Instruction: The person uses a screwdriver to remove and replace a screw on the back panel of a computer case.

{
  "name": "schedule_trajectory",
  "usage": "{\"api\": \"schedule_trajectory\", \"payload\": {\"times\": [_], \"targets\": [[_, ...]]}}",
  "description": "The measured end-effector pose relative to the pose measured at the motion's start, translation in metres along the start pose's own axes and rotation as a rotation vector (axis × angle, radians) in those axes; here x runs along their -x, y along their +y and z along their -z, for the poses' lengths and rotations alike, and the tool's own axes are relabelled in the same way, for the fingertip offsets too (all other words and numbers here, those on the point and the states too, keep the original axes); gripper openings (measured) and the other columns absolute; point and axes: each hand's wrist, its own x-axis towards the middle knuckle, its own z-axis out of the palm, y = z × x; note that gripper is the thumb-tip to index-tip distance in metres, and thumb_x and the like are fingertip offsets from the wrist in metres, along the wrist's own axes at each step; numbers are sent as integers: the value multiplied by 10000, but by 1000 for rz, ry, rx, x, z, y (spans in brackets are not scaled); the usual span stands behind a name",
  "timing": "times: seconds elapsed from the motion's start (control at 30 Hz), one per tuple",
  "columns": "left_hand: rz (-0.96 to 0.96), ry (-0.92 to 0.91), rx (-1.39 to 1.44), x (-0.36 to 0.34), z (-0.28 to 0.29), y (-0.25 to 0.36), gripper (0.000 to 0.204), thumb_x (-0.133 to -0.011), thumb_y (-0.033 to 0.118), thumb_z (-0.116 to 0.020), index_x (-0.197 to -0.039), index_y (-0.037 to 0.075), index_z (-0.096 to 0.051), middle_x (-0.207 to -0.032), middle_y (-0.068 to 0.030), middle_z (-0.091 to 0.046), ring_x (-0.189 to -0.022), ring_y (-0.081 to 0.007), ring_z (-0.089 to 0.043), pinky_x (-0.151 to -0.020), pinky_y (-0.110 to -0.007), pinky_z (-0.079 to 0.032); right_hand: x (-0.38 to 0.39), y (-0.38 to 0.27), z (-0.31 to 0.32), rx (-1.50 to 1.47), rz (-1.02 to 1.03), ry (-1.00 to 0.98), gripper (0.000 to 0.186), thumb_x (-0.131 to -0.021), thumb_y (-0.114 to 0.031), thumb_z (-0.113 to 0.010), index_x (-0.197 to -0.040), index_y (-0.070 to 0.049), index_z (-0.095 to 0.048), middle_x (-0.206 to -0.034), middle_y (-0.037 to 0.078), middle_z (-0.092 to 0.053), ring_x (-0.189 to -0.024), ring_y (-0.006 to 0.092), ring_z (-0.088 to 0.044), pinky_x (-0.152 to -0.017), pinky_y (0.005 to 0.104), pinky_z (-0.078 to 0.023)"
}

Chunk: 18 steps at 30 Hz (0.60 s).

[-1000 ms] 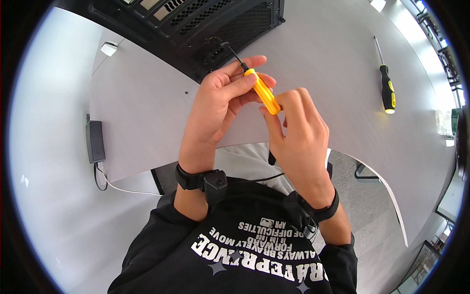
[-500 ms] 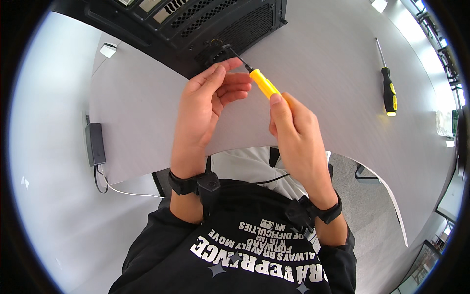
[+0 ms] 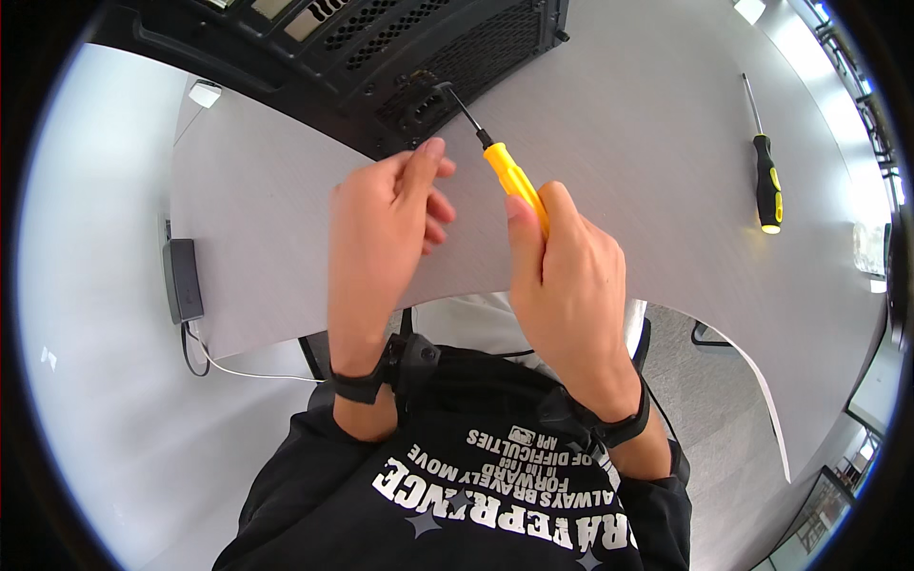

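A black computer case (image 3: 324, 71) lies across the far left of the desk, a dark power-socket area (image 3: 426, 109) at its near corner. My right hand (image 3: 576, 271) is closed around a yellow-handled screwdriver (image 3: 512, 176), thumb along the handle. Its thin shaft points up and left, and the tip meets the case beside the socket area. My left hand (image 3: 386, 205) hovers just below that corner, apart from the case. Thumb and forefinger are drawn together there, the other fingers curled and slightly blurred; whatever may be between them is hidden.
A second screwdriver (image 3: 767, 181), black and yellow, lies on the grey desk (image 3: 657, 143) at the right. Against the left wall is a black power adapter (image 3: 183, 281) with cables. A transparent object (image 3: 868, 249) stands at the far right edge.
My left hand has drawn back from the socket area, its fingers curling in. My right hand has shifted slightly down, with the screwdriver tip still at the case. The view has shifted a little.
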Motion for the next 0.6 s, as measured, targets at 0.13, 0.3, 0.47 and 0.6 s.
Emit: {"api": "schedule_trajectory", "payload": {"times": [0.13, 0.3, 0.47, 0.6], "targets": [[-14, 301, -301, 9, 9, 2, 417, -917, 375, -753, -1002, -22, -658, -731, -62, -620, -623, -120, -555, -592, -306, -456, 0, -2, 4, 43, 40, -3, 341, -991, -228, -628, -762, -54, -444, -573, 95, -533, -412, 323, -475, -392, 413, -359], [-516, 732, -379, -13, 9, -8, 879, -737, 271, -921, -1359, -15, -369, -1082, -111, -563, -1020, -219, -569, -874, -336, -477, -7, -2, 11, -2, 3, -54, 366, -991, -228, -633, -740, -49, -435, -514, 103, -475, -388, 313, -442, -391, 410, -326], [-755, 710, -426, -43, 6, 4, 962, -727, 254, -922, -1404, -40, -306, -1120, -157, -576, -1057, -276, -600, -923, -349, -497, -21, -6, 12, -193, -162, -170, 445, -1006, -256, -624, -693, -21, -411, -496, 136, -439, -388, 301, -404, -421, 407, -307], [-722, 684, -438, -42, 5, 10, 995, -719, 234, -914, -1429, -59, -282, -1162, -222, -585, -1080, -339, -612, -934, -386, -506, -30, -8, 15, -343, -257, -250, 481, -1011, -286, -619, -668, -2, -437, -500, 149, -430, -405, 294, -361, -446, 413, -305]]}}
